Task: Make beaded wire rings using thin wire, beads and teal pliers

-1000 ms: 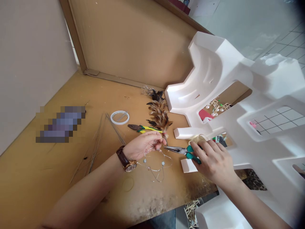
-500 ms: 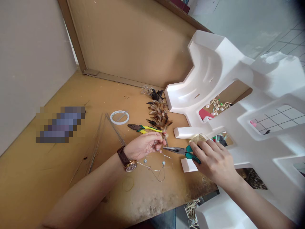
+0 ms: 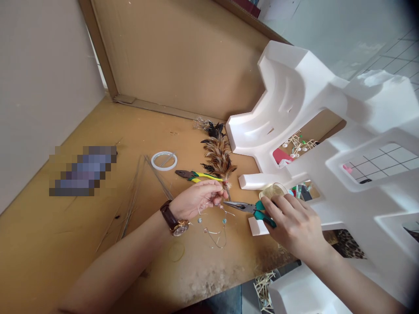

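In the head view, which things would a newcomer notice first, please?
The big white frame fills the right side. Near the middle, brown and black feathers lie on the table. Just below them, the left hand holds beaded wire, and the right hand holds green-handled pliers.

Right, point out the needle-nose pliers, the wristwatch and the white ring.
Green-handled needle-nose pliers [image 3: 250, 207], head view: on the metal near the pivot.
Brown-strapped wristwatch [image 3: 169, 216], head view: on the strap.
White ring [image 3: 163, 168], head view: on its near rim.
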Demonstrator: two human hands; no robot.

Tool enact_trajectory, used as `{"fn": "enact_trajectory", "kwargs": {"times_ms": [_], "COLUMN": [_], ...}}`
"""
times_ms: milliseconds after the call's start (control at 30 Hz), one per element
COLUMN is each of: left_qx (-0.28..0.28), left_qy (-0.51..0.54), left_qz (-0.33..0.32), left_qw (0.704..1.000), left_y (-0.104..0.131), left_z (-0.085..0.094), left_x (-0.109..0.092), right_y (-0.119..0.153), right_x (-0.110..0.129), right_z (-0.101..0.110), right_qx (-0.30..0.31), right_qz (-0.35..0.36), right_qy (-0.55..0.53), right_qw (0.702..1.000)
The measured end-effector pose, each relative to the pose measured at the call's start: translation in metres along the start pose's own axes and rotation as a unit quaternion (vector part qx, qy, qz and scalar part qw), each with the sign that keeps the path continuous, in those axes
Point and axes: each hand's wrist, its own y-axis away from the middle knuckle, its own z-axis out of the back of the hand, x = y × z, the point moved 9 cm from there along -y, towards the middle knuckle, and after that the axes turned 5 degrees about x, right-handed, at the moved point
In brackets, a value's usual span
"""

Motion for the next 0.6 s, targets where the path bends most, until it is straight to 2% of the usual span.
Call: {"fn": "enact_trajectory", "kwargs": {"times_ms": [233,333,433,500,600], "left_qx": [0.021,0.016,0.014,0.012,0.007], "left_qy": [0.086,0.056,-0.029,-0.095,-0.187], "left_qz": [0.047,-0.01,-0.082,-0.115,-0.157], "left_qw": [0.995,0.998,0.996,0.989,0.97], "left_y": [-0.002,-0.002,0.002,0.005,0.009], "left_z": [0.002,0.001,-0.003,-0.007,-0.011], "left_x": [0.011,0.002,-0.014,-0.022,-0.031], "right_y": [0.003,0.0,-0.004,-0.006,-0.008], "right_x": [0.001,-0.001,-0.006,-0.009,-0.013], "right_z": [0.002,0.005,0.005,0.002,-0.009], "right_qx": [-0.032,-0.032,-0.015,0.017,0.098], "right_qz": [0.001,-0.009,-0.03,-0.041,-0.06], "right_qy": [0.022,-0.002,-0.055,-0.099,-0.164], "right_qw": [0.999,0.999,0.998,0.994,0.98]}}
